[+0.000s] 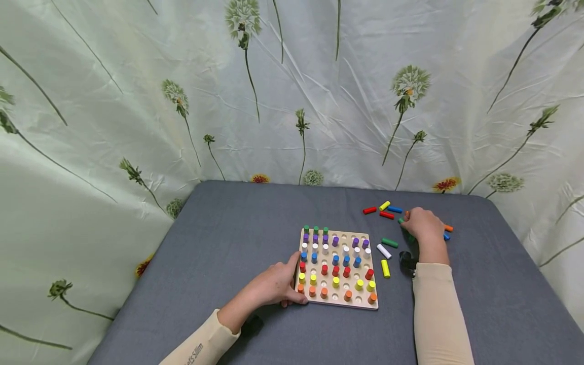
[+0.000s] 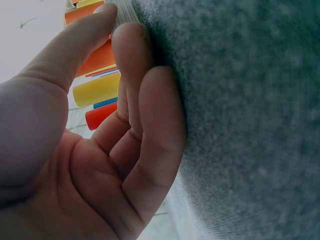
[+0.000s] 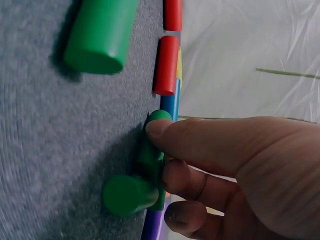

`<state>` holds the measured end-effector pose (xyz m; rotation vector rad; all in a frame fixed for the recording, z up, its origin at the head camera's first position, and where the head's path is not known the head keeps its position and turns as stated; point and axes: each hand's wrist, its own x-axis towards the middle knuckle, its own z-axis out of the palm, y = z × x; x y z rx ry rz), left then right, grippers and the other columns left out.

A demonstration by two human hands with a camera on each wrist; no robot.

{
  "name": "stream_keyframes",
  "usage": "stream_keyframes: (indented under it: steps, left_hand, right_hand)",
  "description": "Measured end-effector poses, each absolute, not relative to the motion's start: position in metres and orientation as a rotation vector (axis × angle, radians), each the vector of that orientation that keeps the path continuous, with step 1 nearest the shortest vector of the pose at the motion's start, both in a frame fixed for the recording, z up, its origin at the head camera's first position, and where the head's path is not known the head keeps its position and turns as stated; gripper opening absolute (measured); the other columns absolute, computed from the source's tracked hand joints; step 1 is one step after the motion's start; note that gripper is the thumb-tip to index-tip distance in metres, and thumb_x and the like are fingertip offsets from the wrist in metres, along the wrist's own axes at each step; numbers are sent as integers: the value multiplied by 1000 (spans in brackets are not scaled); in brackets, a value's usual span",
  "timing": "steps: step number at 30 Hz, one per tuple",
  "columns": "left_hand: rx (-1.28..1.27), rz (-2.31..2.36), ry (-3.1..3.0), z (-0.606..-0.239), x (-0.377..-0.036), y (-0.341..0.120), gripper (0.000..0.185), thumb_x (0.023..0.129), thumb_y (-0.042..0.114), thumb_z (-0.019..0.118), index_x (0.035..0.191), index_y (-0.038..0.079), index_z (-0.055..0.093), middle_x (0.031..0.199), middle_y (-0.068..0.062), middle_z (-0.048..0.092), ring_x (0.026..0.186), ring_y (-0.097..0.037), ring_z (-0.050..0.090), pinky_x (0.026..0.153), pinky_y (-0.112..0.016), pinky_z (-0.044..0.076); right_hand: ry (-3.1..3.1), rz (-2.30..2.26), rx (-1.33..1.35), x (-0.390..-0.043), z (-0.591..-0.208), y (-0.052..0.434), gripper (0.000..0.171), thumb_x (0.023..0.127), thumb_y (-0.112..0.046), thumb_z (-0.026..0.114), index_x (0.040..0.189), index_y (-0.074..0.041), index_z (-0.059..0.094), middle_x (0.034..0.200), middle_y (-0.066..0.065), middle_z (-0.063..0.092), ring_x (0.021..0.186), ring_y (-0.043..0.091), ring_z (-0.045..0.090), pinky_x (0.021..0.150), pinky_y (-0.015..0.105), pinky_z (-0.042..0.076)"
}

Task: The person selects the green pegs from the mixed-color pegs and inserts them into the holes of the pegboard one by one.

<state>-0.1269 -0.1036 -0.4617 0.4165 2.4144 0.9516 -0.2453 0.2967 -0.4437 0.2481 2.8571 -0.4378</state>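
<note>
Beneath right hand [image 1: 425,225], green pegs [image 3: 150,148], partly hidden

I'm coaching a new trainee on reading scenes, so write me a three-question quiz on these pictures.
1. Which hand touches the pegboard, and where is the other?
2. True or false: in the head view, the loose white peg lies between a loose green peg and a loose yellow peg.
3. How many upright green pegs stand in the board? A) one B) three C) six

Key:
1. The left hand; the right hand is among the loose pegs.
2. True.
3. B.
</note>
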Motion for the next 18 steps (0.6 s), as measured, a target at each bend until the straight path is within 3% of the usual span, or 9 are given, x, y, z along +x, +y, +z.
stream_keyframes:
  steps: [4,6,14,18]
  left_hand:
    - [409,936,2421,-462,-126,-103,114,80,30,96,165,3,24,69,-2,66,49,-14,63,47,-28,46]
    - [406,932,2423,-462,-126,-103,115,80,30,96,165,2,24,69,-2,66,49,-14,63,47,-28,46]
    - [424,938,2428,-461,-126,-104,114,81,29,95,165,2,24,68,-1,66,49,-14,63,47,-28,47]
    - [417,939,2430,-461,-125,-103,114,80,29,95,165,1,24,68,-2,66,49,-14,63,47,-29,48]
  right_hand:
    - [2853,-442,240,-247,-445,290,31,104,-18,63,129,0,70,133,32,64,109,46,60,104,72,43]
    - [2841,-442,242,-249,-445,288,35,104,-17,63,134,0,67,139,33,61,113,48,59,107,74,40]
    - [2874,-416,147,-251,-445,280,23,102,-19,67,120,-5,70,118,26,69,92,37,61,85,58,49]
    - [2878,-418,119,-252,-443,274,24,100,-19,69,118,-4,68,114,23,69,92,35,59,85,55,49]
